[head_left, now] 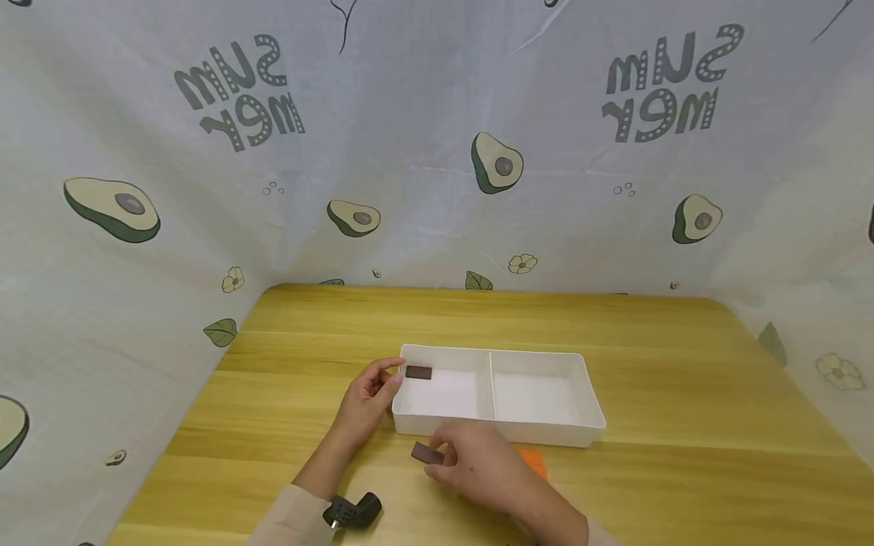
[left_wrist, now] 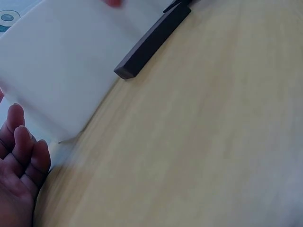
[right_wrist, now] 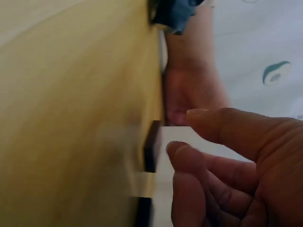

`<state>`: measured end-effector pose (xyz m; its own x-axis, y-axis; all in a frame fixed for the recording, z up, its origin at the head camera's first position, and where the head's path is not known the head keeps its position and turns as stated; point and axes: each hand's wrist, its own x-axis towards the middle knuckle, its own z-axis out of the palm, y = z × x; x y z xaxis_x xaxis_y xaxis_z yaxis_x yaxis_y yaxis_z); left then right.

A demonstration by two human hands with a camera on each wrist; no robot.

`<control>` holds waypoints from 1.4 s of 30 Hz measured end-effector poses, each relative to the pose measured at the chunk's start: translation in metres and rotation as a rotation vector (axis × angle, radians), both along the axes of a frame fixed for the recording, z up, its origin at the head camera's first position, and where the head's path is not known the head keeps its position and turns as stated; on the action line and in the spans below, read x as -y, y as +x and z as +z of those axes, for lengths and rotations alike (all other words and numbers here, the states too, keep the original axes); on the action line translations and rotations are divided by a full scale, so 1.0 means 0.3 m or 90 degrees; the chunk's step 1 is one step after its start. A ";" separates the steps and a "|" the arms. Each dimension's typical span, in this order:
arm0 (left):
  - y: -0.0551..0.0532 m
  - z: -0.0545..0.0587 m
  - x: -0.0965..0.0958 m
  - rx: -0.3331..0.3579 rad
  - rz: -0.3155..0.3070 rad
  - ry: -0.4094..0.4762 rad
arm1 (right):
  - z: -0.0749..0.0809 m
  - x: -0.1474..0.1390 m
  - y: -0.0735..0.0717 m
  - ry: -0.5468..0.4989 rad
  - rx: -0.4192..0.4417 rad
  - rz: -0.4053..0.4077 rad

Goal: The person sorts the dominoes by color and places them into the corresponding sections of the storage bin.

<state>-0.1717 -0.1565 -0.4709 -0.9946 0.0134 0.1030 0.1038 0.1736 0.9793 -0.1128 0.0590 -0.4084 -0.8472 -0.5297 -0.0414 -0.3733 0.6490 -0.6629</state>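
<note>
A white two-compartment box (head_left: pixel 492 387) stands on the table. Inside its left compartment, a dark brown block (head_left: pixel 419 372) lies against the far left corner. My left hand (head_left: pixel 365 398) rests at the box's left end, fingertips by the rim. Another dark brown block (head_left: pixel 428 453) lies on the tabletop in front of the box. Over it is my right hand (head_left: pixel 478 462), thumb and forefinger spread apart. The right wrist view shows a gap between those fingers and the block (right_wrist: pixel 152 146). A second dark piece (right_wrist: pixel 143 211) is partly visible there.
Something orange (head_left: pixel 534 461) lies partly hidden behind the right hand. A black device (head_left: pixel 352 511) is on the left wrist. The wooden table (head_left: pixel 683 379) backs onto a patterned curtain (head_left: pixel 423 152), which also hangs on both sides.
</note>
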 end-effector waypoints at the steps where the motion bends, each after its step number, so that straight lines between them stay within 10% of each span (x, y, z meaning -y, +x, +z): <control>1: 0.000 0.000 0.000 0.002 -0.001 0.001 | -0.011 -0.001 -0.003 0.012 -0.016 0.005; 7: 0.002 0.002 0.000 0.003 0.001 -0.001 | -0.060 0.000 -0.017 0.082 -0.136 0.018; 20: 0.008 0.001 -0.002 0.007 0.000 0.000 | -0.071 0.004 -0.010 0.101 -0.152 0.019; 42: 0.006 0.003 -0.001 0.001 0.006 -0.017 | 0.056 -0.047 -0.024 -0.050 0.002 0.101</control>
<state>-0.1700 -0.1563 -0.4702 -0.9948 0.0066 0.1019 0.1011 0.2009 0.9744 -0.1202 0.0732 -0.3915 -0.7531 -0.6579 0.0023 -0.4642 0.5289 -0.7104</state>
